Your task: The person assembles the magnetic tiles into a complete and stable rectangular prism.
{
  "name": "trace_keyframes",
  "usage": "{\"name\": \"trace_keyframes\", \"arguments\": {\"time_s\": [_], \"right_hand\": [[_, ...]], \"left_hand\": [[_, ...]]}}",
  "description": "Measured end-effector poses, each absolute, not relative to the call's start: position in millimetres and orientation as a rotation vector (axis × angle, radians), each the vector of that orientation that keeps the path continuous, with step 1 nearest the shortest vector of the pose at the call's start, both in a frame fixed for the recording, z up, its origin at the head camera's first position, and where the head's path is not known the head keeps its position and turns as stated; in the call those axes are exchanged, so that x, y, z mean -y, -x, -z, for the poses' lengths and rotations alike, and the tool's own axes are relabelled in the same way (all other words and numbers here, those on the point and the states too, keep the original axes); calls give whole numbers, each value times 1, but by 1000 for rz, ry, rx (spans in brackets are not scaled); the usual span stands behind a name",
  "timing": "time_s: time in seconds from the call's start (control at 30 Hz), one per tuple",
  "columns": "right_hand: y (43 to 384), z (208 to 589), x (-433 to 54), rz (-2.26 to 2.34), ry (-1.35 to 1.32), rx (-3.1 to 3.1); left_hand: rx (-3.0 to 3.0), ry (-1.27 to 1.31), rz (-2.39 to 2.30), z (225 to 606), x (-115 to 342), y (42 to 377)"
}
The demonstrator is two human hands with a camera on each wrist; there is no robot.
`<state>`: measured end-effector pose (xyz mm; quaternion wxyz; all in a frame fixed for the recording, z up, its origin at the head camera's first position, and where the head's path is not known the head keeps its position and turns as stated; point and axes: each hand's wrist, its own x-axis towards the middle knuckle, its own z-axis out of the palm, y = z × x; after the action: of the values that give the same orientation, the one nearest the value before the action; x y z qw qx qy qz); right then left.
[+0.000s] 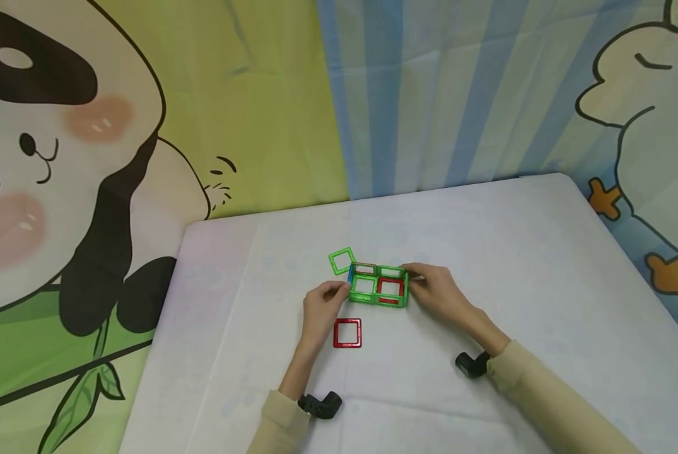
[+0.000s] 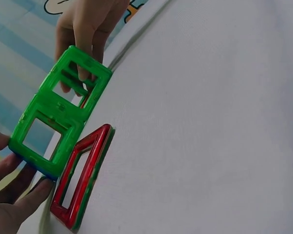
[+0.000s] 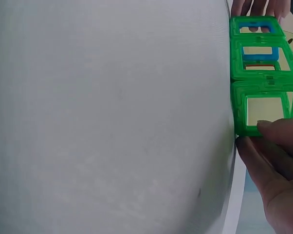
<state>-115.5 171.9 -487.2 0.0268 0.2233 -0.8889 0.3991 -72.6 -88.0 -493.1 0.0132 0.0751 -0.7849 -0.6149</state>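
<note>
A two-square-long block built of magnetic tiles [image 1: 376, 285] lies on the table, mostly green frames with a red one and a blue one at its left end. My left hand [image 1: 323, 312] holds the blue end, thumb and fingers around its edge. At the opposite end, my right hand [image 1: 442, 296] pinches the green end tile; the right wrist view has its thumb [image 3: 283, 131] on the near face. A red square tile [image 1: 347, 333] lies flat in front of the block; in the left wrist view a green edge shows along its side.
A loose green square tile [image 1: 341, 260] lies by the block's back left corner. The white-covered table [image 1: 463, 221] extends around both hands. Behind it hang printed cloths with a panda [image 1: 83, 157] and a white bird figure [image 1: 665, 145]. Each wrist bears a black camera [image 1: 323, 405].
</note>
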Motion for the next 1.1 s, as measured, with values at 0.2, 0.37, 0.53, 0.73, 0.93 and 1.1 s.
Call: {"name": "trace_keyframes", "arguments": {"time_s": [0.2, 0.37, 0.53, 0.73, 0.93, 1.1], "right_hand": [[122, 487, -173, -1277, -675, 2766], [124, 486, -179, -1292, -683, 2820], [120, 483, -189, -1482, -775, 2921], [119, 484, -191, -1604, -867, 2955], [120, 490, -184, -1534, -880, 2921], [119, 491, -183, -1500, -861, 2920]], "left_hand": [[2460, -286, 1912, 490, 84, 65], [2484, -309, 1898, 489, 82, 59], [2498, -308, 1888, 487, 83, 58], [2508, -284, 1891, 487, 88, 60], [2564, -219, 1881, 486, 97, 70], [2619, -92, 1670, 485, 108, 91]]}}
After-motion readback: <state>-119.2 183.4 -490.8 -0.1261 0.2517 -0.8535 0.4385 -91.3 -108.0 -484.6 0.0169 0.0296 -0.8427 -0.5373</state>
